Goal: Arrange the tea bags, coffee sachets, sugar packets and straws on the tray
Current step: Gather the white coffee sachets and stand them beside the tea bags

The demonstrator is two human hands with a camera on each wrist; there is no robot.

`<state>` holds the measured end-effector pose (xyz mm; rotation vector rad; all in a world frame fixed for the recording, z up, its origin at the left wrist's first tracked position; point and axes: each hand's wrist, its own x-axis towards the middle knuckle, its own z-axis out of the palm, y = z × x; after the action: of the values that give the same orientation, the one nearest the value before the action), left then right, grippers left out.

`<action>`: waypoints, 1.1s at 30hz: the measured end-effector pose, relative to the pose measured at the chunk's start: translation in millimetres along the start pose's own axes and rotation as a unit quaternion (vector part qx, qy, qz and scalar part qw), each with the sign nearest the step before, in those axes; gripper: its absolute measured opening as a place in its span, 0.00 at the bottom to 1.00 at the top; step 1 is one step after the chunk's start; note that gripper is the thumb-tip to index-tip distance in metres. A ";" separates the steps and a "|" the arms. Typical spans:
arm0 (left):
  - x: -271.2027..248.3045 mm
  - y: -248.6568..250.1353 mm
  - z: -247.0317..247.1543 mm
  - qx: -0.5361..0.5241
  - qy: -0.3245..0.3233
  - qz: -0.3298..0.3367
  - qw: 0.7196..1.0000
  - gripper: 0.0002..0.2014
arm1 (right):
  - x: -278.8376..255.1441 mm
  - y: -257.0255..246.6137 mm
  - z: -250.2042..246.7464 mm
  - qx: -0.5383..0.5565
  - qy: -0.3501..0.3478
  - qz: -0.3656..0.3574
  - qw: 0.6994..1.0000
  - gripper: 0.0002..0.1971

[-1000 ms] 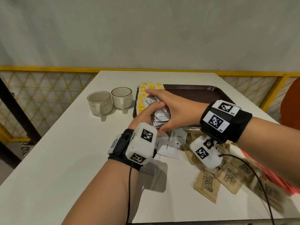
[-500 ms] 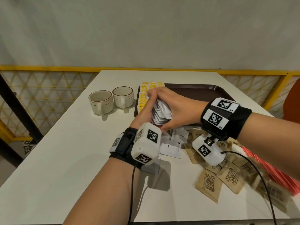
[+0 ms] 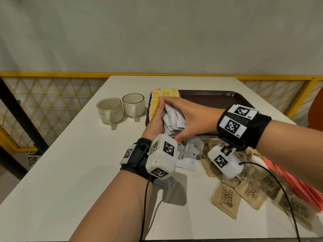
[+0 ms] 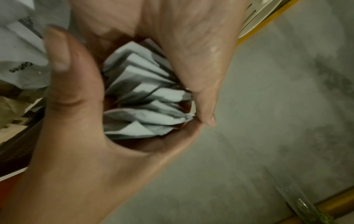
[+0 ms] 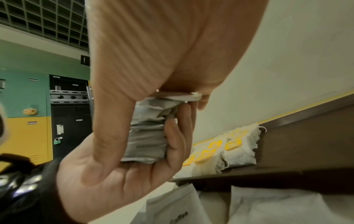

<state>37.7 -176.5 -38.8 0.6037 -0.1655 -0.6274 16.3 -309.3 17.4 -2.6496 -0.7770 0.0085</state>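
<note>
As both hands (image 3: 174, 119) squeezed the white paper coffee sachet stack (image 3: 173, 119), I needed edges squared before setting it on the brown plastic tray (image 3: 218, 96).

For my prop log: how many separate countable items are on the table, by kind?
Cups: 2
Brown tray: 1
Coffee sachets, sugar packets, tea bags, straws: overlapping piles, cannot be counted
Total countable: 3
</note>
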 end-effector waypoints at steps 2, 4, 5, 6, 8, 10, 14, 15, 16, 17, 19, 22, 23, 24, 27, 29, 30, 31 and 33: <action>1.3 1.1 -1.3 0.037 0.018 -0.022 0.999 0.31 | 1.6 1.8 4.5 -0.028 -0.009 0.007 1.000 0.60; 4.6 0.2 -2.5 0.093 0.062 -0.028 0.993 0.38 | 1.9 2.7 10.8 -0.041 -0.008 0.008 0.999 0.57; 6.1 -0.4 -2.4 0.114 0.083 -0.027 0.990 0.40 | 1.2 1.4 12.1 -0.035 -0.004 0.006 0.999 0.54; 6.6 -0.6 -1.1 0.122 0.092 -0.025 0.988 0.40 | 0.3 -0.1 12.2 -0.024 0.001 0.005 1.000 0.50; 5.6 -0.5 -0.3 0.102 0.090 -0.007 0.991 0.37 | -2.1 -3.1 8.9 -0.003 0.005 -0.001 1.000 0.47; 2.1 0.0 -0.6 0.060 0.062 -0.001 0.996 0.32 | -3.3 -4.1 4.2 0.010 0.001 0.000 1.000 0.47; -2.3 -5.1 -3.1 0.011 -0.010 0.004 1.000 0.15 | -3.9 -1.6 -3.2 0.044 -0.008 0.013 0.999 0.47; -2.3 -6.1 -3.5 0.009 -0.022 0.009 1.000 0.13 | -3.9 -1.2 -4.9 0.040 -0.008 0.012 0.999 0.48; -3.0 -6.7 -1.9 0.008 -0.029 0.011 0.999 0.12 | -3.7 -1.1 -6.4 0.033 -0.008 0.011 0.999 0.50; -3.4 -6.9 -0.5 0.005 -0.032 0.012 0.999 0.12 | -3.5 -1.3 -7.9 0.027 -0.009 0.011 1.000 0.51; -2.7 -6.0 0.7 0.012 -0.016 0.018 1.000 0.13 | -3.2 -2.8 -9.1 0.023 -0.015 0.016 0.999 0.52; 0.1 -6.3 0.9 0.051 0.002 0.032 0.998 0.21 | -2.8 -5.5 -5.5 -0.011 -0.015 0.010 1.000 0.53; 0.9 -6.4 0.4 0.059 0.006 0.036 0.998 0.22 | -2.5 -6.2 -3.5 -0.030 -0.011 0.006 0.999 0.53; 0.8 -6.6 1.0 0.068 0.013 0.041 0.997 0.23 | -2.4 -6.9 -2.1 -0.041 -0.008 0.006 0.999 0.52; -1.0 -4.2 3.6 0.057 0.022 0.037 0.997 0.23 | -1.8 -9.4 -0.5 -0.034 -0.004 0.003 0.999 0.43; -2.0 -1.9 4.4 0.023 0.012 0.028 0.999 0.25 | -0.9 -10.2 -1.5 -0.026 0.017 -0.011 0.999 0.36; -2.6 -0.9 4.7 0.010 0.007 0.027 1.000 0.28 | -0.7 -9.6 -2.4 -0.022 0.025 -0.014 0.999 0.35; -3.1 -0.1 4.1 -0.001 0.001 0.024 1.000 0.31 | -0.6 -8.3 -3.2 -0.019 0.024 -0.011 0.999 0.37; -3.6 1.2 2.3 -0.024 -0.008 0.016 1.000 0.36 | -0.8 -5.7 -4.1 -0.027 -0.001 0.002 1.000 0.45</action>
<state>34.7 -174.7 -36.1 0.5497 -0.1744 -0.6042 13.1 -306.7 23.1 -2.7018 -0.7833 -0.0098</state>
